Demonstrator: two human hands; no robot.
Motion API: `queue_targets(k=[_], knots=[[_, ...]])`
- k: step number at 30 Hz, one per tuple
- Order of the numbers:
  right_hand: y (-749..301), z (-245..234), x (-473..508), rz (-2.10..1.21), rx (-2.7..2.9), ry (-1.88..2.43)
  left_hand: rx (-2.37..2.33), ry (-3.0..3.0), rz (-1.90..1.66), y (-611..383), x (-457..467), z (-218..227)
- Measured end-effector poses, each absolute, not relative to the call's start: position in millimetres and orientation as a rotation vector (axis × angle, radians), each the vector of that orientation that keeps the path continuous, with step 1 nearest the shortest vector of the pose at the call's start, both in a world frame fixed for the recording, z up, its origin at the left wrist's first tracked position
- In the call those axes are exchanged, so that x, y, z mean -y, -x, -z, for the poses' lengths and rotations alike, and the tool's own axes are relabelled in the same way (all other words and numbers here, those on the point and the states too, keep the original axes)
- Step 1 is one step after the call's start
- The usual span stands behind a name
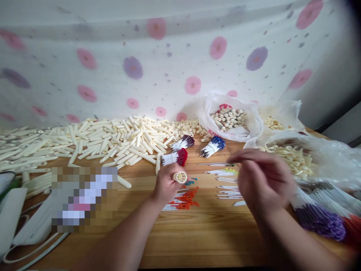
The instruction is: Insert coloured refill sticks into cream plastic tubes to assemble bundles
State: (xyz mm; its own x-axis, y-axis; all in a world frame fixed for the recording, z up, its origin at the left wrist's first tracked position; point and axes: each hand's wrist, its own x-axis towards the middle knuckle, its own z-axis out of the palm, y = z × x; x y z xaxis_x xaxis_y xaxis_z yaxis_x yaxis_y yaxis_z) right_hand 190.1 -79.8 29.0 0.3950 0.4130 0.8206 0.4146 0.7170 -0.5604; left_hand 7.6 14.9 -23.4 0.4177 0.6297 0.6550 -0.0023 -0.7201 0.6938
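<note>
And here's the left hand [167, 184], fingers curled firmly round a cream tube [179, 177], held up off the tabletop [169, 237] near the middle of the view, right by the orange-ended sticks [187, 197]. Over on the other side, the right hand [262, 184] hovers beside the rows of white sticks [228, 187], blurred, its fingers bent and drawn partly together; the tips sit close to the green end of a thin grey stick [216, 164], but whether they have hold of it, I cannot tell. So the step in hand looks like fitting sticks into the tube one by one, and we seem to be at the picking stage. What the next move calls for, I'd judge, is a clean pinch on one stick, then lining it up with that slotted mouth while the left hand keeps the tube steady. Now look at the tube: its ringed, open end points back at the wearer, long axis running roughly along the line of sight, so it's strongly foreshortened, the far part hidden by the fist. The white sticks, by contrast, lie crosswise, long axes running roughly left to right.
</note>
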Motion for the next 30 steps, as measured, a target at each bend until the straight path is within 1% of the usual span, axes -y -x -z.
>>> queue_targets(k=[2, 5, 7, 10, 16, 25, 30], knots=[[-188.5, -47.0, 101.3, 0.097, 1.205, 0.735, -0.470, -2.095, -1.350, -4.0, -15.0, 20.4], [-183.3, -62.0, 120.5, -0.017, 1.597, 0.868, -0.485, -2.121, -1.323, -3.7, -15.3, 20.8], [-179.1, -64.9, 120.1, 0.014, 1.749, 0.912, -0.496, -2.134, -1.286, -5.0, -15.7, 22.9], [-173.8, -62.4, 107.1, 0.124, 1.829, 0.846, -0.481, -2.147, -1.274, -6.4, -16.5, 25.4], [-168.4, -52.5, 92.1, 0.115, 1.822, 0.820, -0.456, -2.184, -1.270, -6.3, -19.4, 25.3], [-169.3, -51.1, 93.9, 0.093, 1.777, 0.807, -0.417, -2.226, -1.244, -5.4, -22.8, 26.1], [-168.6, -47.5, 94.3, 0.121, 1.725, 0.880, -0.418, -2.215, -1.217, -4.7, -23.9, 26.3]])
